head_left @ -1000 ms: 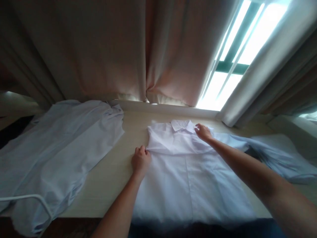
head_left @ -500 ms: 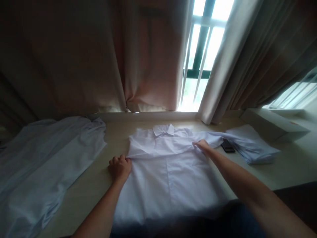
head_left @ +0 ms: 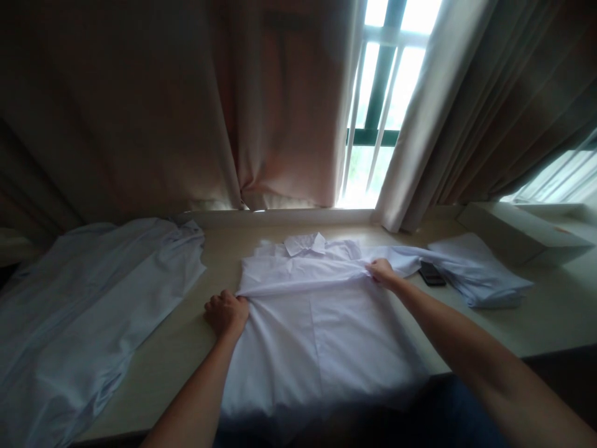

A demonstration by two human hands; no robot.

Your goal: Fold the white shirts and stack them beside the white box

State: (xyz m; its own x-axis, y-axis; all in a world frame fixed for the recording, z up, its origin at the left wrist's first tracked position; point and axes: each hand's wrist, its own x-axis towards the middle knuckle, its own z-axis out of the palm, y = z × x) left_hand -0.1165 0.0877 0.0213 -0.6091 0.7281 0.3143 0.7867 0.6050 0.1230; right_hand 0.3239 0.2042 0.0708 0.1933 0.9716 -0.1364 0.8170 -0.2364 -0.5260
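A white collared shirt (head_left: 321,336) lies spread in front of me, its collar toward the window and its lower end at the table's near edge. One sleeve stretches across the upper body and out to the right. At the shirt's left edge, my left hand (head_left: 227,313) is closed, with fingers curled on the fabric at the end of the crosswise fold. My right hand (head_left: 381,272) pinches the fabric near the right shoulder, where the sleeve runs off. Fingertips of both hands are partly hidden.
Another white garment (head_left: 112,311) covers the left of the table (head_left: 158,367). To the right lie a dark phone (head_left: 431,274), partly under the sleeve, and a folded white stack (head_left: 485,274). A pale box (head_left: 522,230) stands behind. Curtains (head_left: 289,112) hang along the back.
My right hand has pulled the fabric slightly outward, and the crosswise fold looks straighter and tauter. My left hand stays at the shirt's left edge. The camera view has shifted slightly.
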